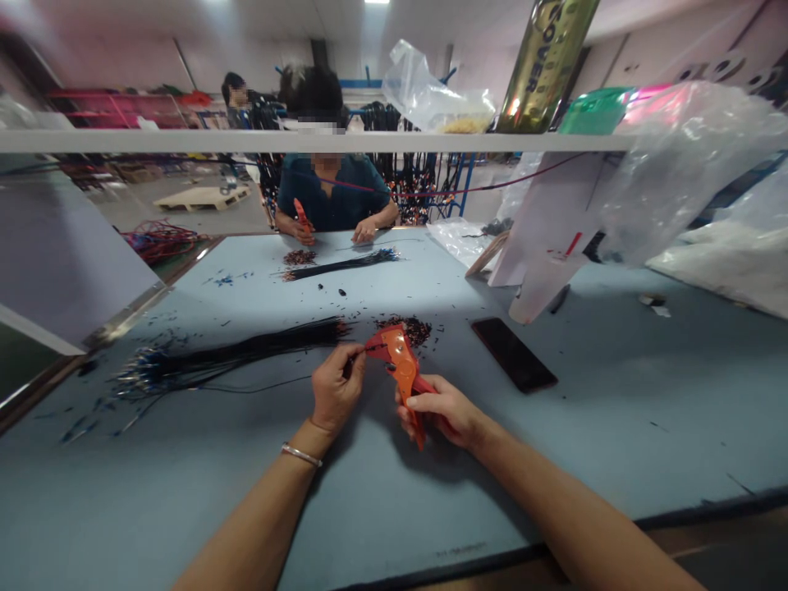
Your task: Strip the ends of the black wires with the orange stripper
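My right hand point(440, 408) is wrapped round the handles of an orange and red wire stripper point(403, 365), its head pointing away from me and to the left. Pinched in my left hand point(337, 386) is the end of a thin black cable point(264, 389), which reaches the jaws of the stripper. Whether the jaws bite on it is too small to tell. To the left lies a bundle of black cables point(246, 349) with pale and blue tips at its far left end. Behind the tool is a pile of small dark and reddish scraps point(411, 331).
A black phone point(514, 355) lies right of my hands. Across the table point(554, 476) a co-worker point(336, 193) holds a similar red tool beside another cable bundle point(345, 264). A white shelf point(246, 142) spans above, bearing a bottle point(545, 66) and plastic bags point(440, 94).
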A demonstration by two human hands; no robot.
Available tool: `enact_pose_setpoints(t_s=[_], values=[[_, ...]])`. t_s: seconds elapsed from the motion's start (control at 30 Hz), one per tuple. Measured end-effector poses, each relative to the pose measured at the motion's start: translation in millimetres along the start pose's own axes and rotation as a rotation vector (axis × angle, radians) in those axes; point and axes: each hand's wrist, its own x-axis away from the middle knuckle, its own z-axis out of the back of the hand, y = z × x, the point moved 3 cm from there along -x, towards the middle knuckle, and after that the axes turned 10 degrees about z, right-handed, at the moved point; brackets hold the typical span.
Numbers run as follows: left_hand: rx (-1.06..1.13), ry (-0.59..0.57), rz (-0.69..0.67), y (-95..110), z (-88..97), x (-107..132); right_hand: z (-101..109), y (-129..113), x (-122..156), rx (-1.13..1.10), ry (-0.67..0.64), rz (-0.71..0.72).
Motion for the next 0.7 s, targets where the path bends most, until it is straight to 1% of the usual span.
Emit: enact_pose_setpoints(t_s=[0.4,0.53,0.7], values=[[0.036,0.012,-0.03,5.3,2.6,-1.7,-0.5,-1.3,-0.2,-0.001,-0.05,0.025],[0.04,0.01,0.006,4.6,2.4,-1.3,-0.7,0.3,-0.4,0.0,-0.045,0.026],[0.05,0.018,0.073,2.8,1.8,-0.4,-3.6,3.1,-0.9,0.026,0.003,0.06]])
